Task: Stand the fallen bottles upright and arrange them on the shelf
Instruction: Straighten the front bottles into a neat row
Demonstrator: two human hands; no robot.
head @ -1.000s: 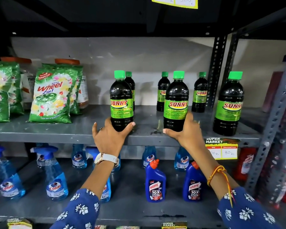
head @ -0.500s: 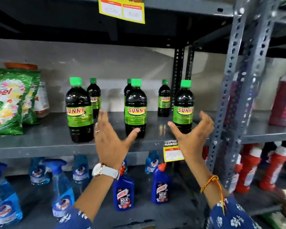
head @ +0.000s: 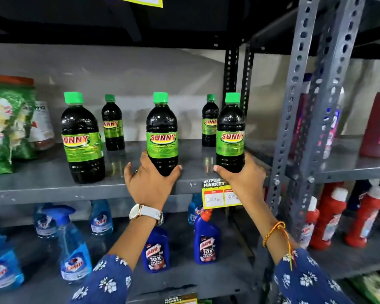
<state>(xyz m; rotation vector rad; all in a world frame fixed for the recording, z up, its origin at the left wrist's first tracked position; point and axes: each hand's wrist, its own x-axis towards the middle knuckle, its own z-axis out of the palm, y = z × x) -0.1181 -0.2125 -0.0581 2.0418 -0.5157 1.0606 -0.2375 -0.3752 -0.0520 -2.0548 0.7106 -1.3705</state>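
Fingers (head: 176,170) around upright bottles' (head: 162,137) bases

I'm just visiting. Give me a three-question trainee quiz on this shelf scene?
1. How many Sunny bottles show on the shelf?
2. True or false: one bottle lies on its side.
3. The left hand grips which bottle: A far-left, B middle, C right?

Key: 1. Five. 2. False, all are upright. 3. B; the right hand grips C.

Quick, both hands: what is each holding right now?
Left hand: closed around the base of the middle Sunny bottle.
Right hand: closed around the base of the right Sunny bottle.
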